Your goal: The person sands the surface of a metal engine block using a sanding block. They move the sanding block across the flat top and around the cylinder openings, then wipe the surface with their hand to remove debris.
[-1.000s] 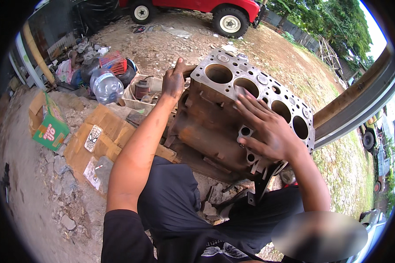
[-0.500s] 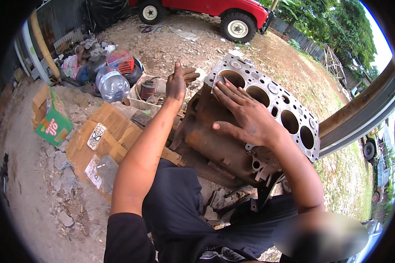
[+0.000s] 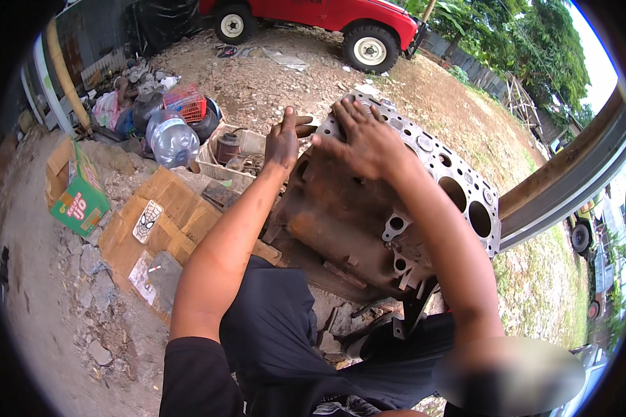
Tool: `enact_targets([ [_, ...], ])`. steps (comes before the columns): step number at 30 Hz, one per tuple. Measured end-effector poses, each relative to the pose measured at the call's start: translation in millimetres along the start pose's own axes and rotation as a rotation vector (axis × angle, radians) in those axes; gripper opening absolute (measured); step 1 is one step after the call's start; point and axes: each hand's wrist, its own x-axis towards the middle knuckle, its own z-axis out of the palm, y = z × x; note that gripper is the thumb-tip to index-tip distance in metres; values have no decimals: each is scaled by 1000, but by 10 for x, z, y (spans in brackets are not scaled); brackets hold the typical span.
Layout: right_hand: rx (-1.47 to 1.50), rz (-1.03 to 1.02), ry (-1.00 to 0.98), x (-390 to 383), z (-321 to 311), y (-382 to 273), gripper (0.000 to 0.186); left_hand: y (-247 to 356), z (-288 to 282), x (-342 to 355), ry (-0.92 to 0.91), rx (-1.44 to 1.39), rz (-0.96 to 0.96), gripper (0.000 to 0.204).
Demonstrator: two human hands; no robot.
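In the head view, the right hand (image 3: 368, 142) is laid flat on the engine block (image 3: 337, 198), anything beneath it hidden; the left hand (image 3: 283, 142) is held unclenched near its left end. The block is seen right of flattened cardboard (image 3: 170, 194).

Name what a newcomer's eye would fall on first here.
First, the big rust-brown engine block right of centre, its pale top pierced by round bores, with the right hand over its far left end and the left hand beside it. Next, the bright red vehicle with white wheels at the top edge. Last, the green box at the left.
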Motion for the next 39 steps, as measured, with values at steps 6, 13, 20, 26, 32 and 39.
enact_targets([
  [6,-45,34,-124,153,-46,644,112,176,158,-235,-17,392,138,81],
  [13,138,84,-126,-90,-324,539,109,438,170,-305,12,365,226,80],
  [20,-69,15,-6,-143,-71,639,102,689,440,-422,-3,570,317,75],
  [26,-77,53,-24,-1,-159,745,96,738,664,-413,-20,616,221,72],
  [32,-51,13,-33,-10,-202,665,93,572,637,-312,72,545,320,62],
  [39,-21,-78,-36,-89,-126,681,96,479,612,-279,105,500,315,62],
])
